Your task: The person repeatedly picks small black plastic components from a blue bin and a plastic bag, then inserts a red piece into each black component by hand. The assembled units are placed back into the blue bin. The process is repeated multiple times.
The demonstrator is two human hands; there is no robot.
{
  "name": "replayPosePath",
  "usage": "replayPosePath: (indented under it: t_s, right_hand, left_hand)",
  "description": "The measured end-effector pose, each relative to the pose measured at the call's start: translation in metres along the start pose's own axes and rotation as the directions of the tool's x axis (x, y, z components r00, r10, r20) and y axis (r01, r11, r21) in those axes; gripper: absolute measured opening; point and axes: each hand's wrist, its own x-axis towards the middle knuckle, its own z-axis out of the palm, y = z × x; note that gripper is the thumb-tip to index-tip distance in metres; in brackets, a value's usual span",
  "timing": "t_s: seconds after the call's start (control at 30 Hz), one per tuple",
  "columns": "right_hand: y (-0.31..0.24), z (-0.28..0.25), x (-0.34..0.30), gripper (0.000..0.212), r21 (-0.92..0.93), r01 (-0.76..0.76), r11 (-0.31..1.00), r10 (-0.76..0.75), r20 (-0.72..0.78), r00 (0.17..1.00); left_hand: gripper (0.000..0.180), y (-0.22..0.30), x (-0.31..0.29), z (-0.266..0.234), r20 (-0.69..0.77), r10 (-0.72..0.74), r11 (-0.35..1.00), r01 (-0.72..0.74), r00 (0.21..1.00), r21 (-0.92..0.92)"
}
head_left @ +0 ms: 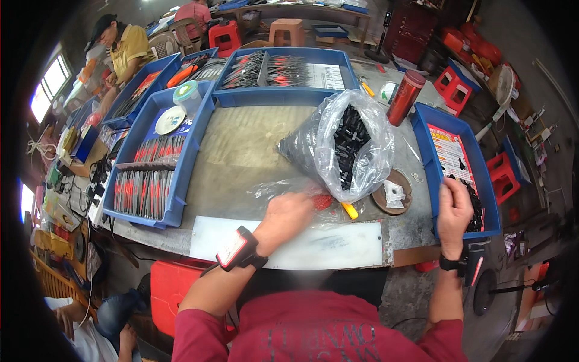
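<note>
Plenty of black pieces left, with filled trays at the frame's left and top

The open plastic bag (pixel 304 142), right of the frame's centre, is well stocked with small black pieces (pixel 351 142), so I judge the work is some way from finished. More dark pieces (pixel 477 214) lie in the near end of the right-hand blue tray (pixel 426 148); whether they match those in the bag is hard to tell.

The left hand (pixel 288 214) is near the frame's centre, low over the surface (pixel 220 196) beside the bag's near side. It is blurred, its fingers reaching toward the right; I cannot tell how far they are open or whether they have hold of anything. The right hand (pixel 455 211) is over that right-hand tray, fingers bent and thumb close to them (anything pinched there would be hidden), so its hold cannot be told either.

Rows of slim red-and-black items (pixel 143 196) fill the near part of the left blue tray (pixel 192 157), and similar ones (pixel 286 69) stand in the far tray (pixel 274 96) at the top. These look like the done portion, though that is a guess.
</note>
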Motion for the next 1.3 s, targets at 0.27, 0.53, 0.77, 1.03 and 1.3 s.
replayPosePath:
  t_s: [0.27, 0.53, 0.77, 1.03, 1.3]
  right_hand:
    - [-0.041, 0.106, 0.028, 0.008, 0.193, 0.299, 0.935, -0.347, 0.308, 0.886]
    - [-0.037, 0.157, 0.032, 0.016, -0.059, 0.416, 0.907, -0.317, 0.554, 0.770]
    - [-0.039, 0.151, 0.029, 0.017, 0.052, 0.336, 0.940, -0.321, 0.464, 0.826]
    - [-0.039, 0.116, 0.023, 0.023, 0.481, -0.270, 0.834, 0.084, 0.373, 0.924]
    - [0.008, 0.072, 0.017, 0.018, 0.587, -0.482, 0.650, 0.288, 0.397, 0.872]
  left_hand:
    - [0.003, 0.012, 0.000, -0.008, -0.190, -0.094, 0.989, 0.070, 0.977, -0.129]
    - [0.005, 0.024, -0.017, -0.017, -0.114, -0.232, 0.923, 0.181, 0.966, -0.339]
    - [0.005, 0.034, -0.023, -0.013, -0.120, -0.285, 0.838, 0.186, 0.951, -0.513]
    - [0.004, 0.036, -0.025, -0.018, -0.111, -0.337, 0.777, 0.210, 0.935, -0.593]
    - [0.004, 0.043, -0.014, -0.027, -0.002, -0.345, 0.700, 0.256, 0.939, -0.667]
